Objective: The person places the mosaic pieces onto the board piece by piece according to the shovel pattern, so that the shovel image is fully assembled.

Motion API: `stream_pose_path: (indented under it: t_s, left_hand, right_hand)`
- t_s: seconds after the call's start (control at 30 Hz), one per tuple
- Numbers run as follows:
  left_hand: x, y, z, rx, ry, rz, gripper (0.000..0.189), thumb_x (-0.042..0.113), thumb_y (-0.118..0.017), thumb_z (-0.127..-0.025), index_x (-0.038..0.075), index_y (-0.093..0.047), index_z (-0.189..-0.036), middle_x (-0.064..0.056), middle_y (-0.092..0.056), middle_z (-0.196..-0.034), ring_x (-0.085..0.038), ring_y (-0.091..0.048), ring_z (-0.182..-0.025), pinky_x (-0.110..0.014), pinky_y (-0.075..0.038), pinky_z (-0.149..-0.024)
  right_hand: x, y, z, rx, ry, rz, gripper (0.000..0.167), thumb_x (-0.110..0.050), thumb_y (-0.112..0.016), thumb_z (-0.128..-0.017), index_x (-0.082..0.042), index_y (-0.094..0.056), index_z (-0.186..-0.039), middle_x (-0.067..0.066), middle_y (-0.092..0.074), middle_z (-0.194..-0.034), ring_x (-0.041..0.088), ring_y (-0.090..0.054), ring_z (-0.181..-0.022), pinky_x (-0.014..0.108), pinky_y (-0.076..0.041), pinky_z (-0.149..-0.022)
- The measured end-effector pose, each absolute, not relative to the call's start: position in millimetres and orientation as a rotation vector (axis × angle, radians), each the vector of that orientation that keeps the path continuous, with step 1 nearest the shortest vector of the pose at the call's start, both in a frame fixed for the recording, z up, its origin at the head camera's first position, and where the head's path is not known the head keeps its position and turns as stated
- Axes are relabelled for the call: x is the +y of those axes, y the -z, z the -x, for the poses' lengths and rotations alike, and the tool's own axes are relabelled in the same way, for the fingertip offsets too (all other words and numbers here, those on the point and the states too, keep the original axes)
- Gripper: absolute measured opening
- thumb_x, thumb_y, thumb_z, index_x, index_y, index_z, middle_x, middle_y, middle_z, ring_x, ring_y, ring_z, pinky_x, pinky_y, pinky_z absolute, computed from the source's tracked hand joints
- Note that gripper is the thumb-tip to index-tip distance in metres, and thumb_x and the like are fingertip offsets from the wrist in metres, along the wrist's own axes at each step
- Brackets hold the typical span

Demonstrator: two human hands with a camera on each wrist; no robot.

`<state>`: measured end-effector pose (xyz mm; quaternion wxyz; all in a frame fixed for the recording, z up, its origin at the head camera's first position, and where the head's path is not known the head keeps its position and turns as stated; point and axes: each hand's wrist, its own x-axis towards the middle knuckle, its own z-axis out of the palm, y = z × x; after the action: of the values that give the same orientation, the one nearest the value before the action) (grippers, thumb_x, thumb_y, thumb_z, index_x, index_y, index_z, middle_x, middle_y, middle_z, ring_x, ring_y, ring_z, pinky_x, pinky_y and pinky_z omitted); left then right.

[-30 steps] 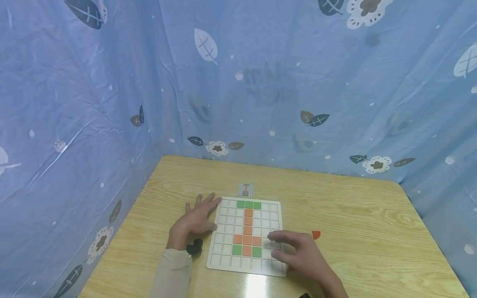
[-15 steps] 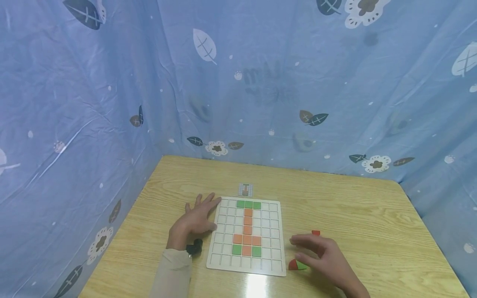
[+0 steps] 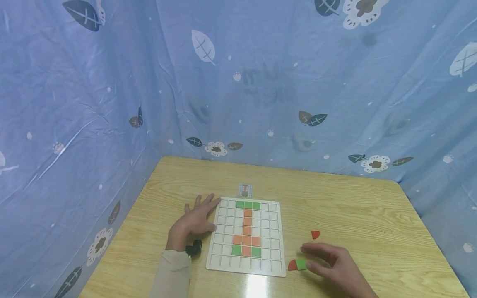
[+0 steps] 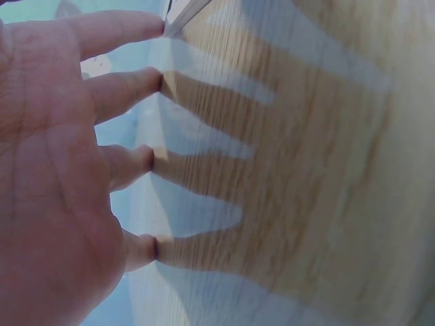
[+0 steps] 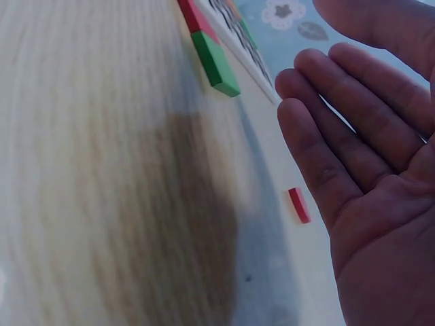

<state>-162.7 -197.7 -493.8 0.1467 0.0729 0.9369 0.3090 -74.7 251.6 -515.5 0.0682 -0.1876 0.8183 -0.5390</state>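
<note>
In the head view a white grid board (image 3: 273, 223) lies on the table, with green and orange square tiles forming a figure in its cells. My left hand (image 3: 195, 221) is spread on the table, its index fingertip and thumb at the board's left edge. To the right of the board, my right hand (image 3: 333, 263) hovers with relaxed fingers, holding nothing. Just by its thumb are a green square tile (image 3: 300, 264) and, against it, a red rounded-edge tile (image 3: 292, 265). The right wrist view shows the green tile (image 5: 216, 64) apart from the right fingers.
Another red rounded-edge tile (image 3: 315, 234) lies beyond my right hand. A small pattern card (image 3: 245, 190) rests behind the board. A blue printed curtain (image 3: 261, 82) hangs along the back and sides of the wooden table (image 3: 357, 215).
My right hand has moved from over the board's right edge away to the right, exposing the red and green tiles beside the board. My left hand stays where it was.
</note>
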Motion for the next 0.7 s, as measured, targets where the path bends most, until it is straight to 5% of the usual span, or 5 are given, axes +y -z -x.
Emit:
stream_pose_path:
  t_s: [0.3, 0.7]
  left_hand:
    - [-198.4, 493.8, 162.6, 2.696, -0.905, -0.222, 0.096, 0.006, -0.081, -0.081, 0.015, -0.045, -0.169, -0.016, -0.024, -0.182, -0.054, -0.002, -0.169, -0.087, 0.007, -0.124]
    - [-197.4, 493.6, 161.8, 2.697, -0.911, -0.214, 0.096, 0.006, -0.081, -0.080, 0.015, -0.045, -0.168, -0.017, -0.025, -0.182, -0.054, -0.002, -0.169, -0.087, 0.007, -0.124]
  right_hand:
    - [251.7, 520.0, 69.8, 2.368, 1.590, 0.460, 0.040, -0.012, -0.084, -0.095, -0.004, -0.075, -0.134, 0.013, -0.080, -0.130, 0.003, -0.075, -0.119, 0.015, -0.058, -0.099]
    - [248.6, 522.2, 71.2, 2.522, 1.412, 0.489, 0.036, -0.022, -0.090, -0.090, -0.021, -0.081, -0.125, -0.005, -0.082, -0.121, 0.000, -0.074, -0.114, 0.014, -0.057, -0.098]
